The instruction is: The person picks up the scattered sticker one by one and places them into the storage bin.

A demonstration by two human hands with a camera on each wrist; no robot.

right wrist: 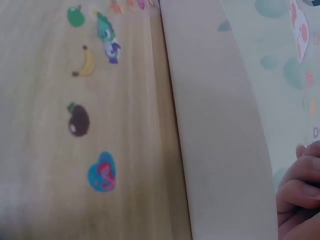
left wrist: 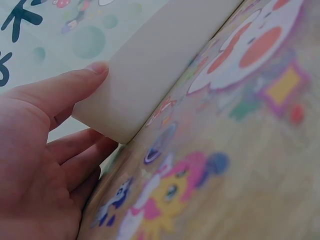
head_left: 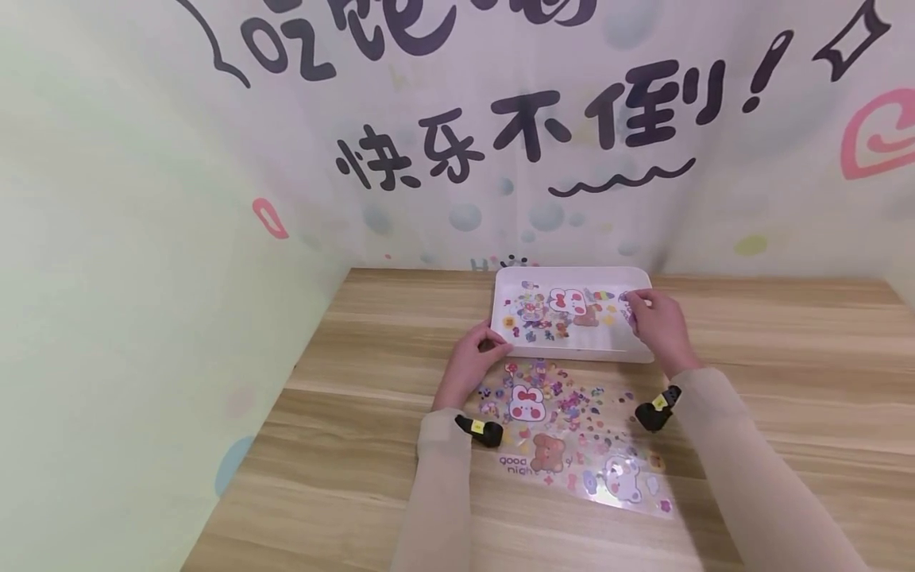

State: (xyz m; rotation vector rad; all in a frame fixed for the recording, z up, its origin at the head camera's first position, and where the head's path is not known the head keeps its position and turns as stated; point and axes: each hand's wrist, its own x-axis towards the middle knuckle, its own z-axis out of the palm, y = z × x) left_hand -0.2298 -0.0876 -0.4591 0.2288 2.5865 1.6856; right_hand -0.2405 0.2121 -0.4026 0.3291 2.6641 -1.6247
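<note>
A white tray [head_left: 572,354] stands on the wooden table and holds a clear sticker sheet [head_left: 561,310] with cartoon animals. My left hand [head_left: 492,342] grips the tray's near left corner. In the left wrist view my left hand [left wrist: 95,107] has its thumb along the tray wall [left wrist: 150,60] and its fingers curled below the corner. My right hand [head_left: 636,302] reaches into the right side of the tray and pinches that sheet's right edge. The right wrist view shows the fingers of my right hand [right wrist: 300,182] curled inside the tray wall [right wrist: 220,150].
A second clear sticker sheet [head_left: 572,437] lies flat on the table just in front of the tray, between my forearms. Its stickers [right wrist: 102,172] show beside the tray. Printed walls close in the back and the left; bare wood lies on either side.
</note>
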